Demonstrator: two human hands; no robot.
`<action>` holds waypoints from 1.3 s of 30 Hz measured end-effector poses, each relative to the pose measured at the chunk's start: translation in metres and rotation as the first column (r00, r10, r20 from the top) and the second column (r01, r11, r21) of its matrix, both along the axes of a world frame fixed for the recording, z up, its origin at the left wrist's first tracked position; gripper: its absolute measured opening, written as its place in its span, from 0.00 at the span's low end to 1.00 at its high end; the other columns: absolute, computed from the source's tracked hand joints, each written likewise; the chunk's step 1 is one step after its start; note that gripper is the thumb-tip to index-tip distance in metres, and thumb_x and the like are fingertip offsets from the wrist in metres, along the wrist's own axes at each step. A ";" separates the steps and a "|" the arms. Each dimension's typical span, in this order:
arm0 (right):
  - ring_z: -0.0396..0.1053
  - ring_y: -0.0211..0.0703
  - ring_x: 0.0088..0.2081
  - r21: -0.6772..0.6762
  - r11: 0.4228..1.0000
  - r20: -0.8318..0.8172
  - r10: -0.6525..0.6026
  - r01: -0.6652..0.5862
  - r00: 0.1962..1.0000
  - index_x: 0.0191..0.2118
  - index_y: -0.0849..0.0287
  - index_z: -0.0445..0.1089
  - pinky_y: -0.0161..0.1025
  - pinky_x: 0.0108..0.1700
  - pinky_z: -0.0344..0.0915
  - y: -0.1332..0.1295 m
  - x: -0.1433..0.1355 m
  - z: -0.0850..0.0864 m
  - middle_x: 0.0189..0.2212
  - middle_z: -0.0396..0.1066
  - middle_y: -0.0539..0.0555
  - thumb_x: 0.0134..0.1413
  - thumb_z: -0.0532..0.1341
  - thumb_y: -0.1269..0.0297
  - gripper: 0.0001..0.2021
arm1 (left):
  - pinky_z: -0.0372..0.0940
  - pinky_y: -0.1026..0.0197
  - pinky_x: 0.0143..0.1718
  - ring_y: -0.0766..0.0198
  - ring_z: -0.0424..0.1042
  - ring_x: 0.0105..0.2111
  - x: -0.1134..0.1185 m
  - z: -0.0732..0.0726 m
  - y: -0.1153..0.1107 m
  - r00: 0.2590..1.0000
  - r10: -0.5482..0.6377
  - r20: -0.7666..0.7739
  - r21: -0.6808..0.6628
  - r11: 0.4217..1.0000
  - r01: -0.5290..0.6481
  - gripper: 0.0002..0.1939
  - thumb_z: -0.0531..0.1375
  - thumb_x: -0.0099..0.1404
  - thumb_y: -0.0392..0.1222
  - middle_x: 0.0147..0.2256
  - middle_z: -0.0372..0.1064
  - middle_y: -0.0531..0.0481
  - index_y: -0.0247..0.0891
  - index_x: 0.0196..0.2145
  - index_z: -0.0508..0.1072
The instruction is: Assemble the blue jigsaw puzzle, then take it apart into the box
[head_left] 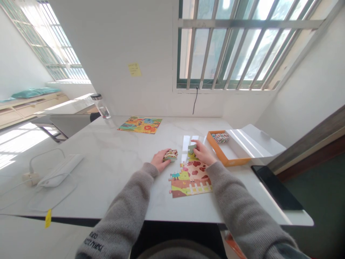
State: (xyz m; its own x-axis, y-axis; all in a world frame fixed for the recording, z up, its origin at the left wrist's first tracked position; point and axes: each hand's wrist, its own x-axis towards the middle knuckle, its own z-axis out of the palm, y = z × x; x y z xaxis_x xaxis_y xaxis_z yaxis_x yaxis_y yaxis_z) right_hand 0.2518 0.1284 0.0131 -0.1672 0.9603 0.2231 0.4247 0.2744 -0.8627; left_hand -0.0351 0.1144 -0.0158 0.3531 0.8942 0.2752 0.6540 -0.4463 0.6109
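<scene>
A partly joined colourful jigsaw (pixel 191 180) lies flat on the white table (pixel 113 169) in front of me. My left hand (pixel 159 160) rests on the table just left of it, fingers closed around a small stack of puzzle pieces (pixel 170 155). My right hand (pixel 202 152) sits at the puzzle's far edge, pinching a single greenish piece (pixel 192 148) against the assembled part. Both arms wear grey knit sleeves.
An orange box tray (pixel 219 151) with more pieces (pixel 220 137) and a white lid (pixel 253 141) stand to the right. A colourful reference picture (pixel 140 125) and a clear bottle (pixel 101 106) are at the back. A power strip (pixel 58 170) lies left, a dark tablet (pixel 277 189) right.
</scene>
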 end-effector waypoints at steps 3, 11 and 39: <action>0.63 0.36 0.27 -0.039 0.999 -0.087 0.002 -0.006 0.996 0.59 0.54 0.58 0.32 0.25 0.61 -0.006 -0.005 0.010 0.33 0.64 0.48 0.56 0.50 0.66 0.24 | 0.58 0.46 0.61 0.50 0.67 0.56 0.001 0.001 -0.001 1.000 0.013 -0.011 -0.002 1.000 -0.013 0.31 0.60 0.61 0.44 0.57 0.68 0.43 0.41 0.62 0.63; 0.66 0.42 0.35 0.320 0.947 0.375 -0.109 -0.018 0.920 0.64 0.56 0.55 0.44 0.44 0.69 -0.012 -0.011 0.014 0.44 0.63 0.57 0.59 0.47 0.77 0.28 | 0.58 0.47 0.62 0.50 0.67 0.56 0.000 0.002 0.000 1.000 -0.003 -0.020 -0.010 1.000 0.002 0.32 0.60 0.61 0.44 0.57 0.68 0.43 0.41 0.62 0.63; 0.67 0.38 0.26 0.130 0.991 0.080 0.003 -0.013 0.997 0.50 0.54 0.58 0.35 0.32 0.63 -0.026 -0.035 0.022 0.26 0.66 0.45 0.53 0.59 0.64 0.18 | 0.57 0.45 0.62 0.48 0.66 0.58 0.000 0.006 -0.003 1.000 -0.002 -0.028 -0.020 1.000 0.001 0.32 0.59 0.61 0.46 0.59 0.66 0.41 0.38 0.63 0.61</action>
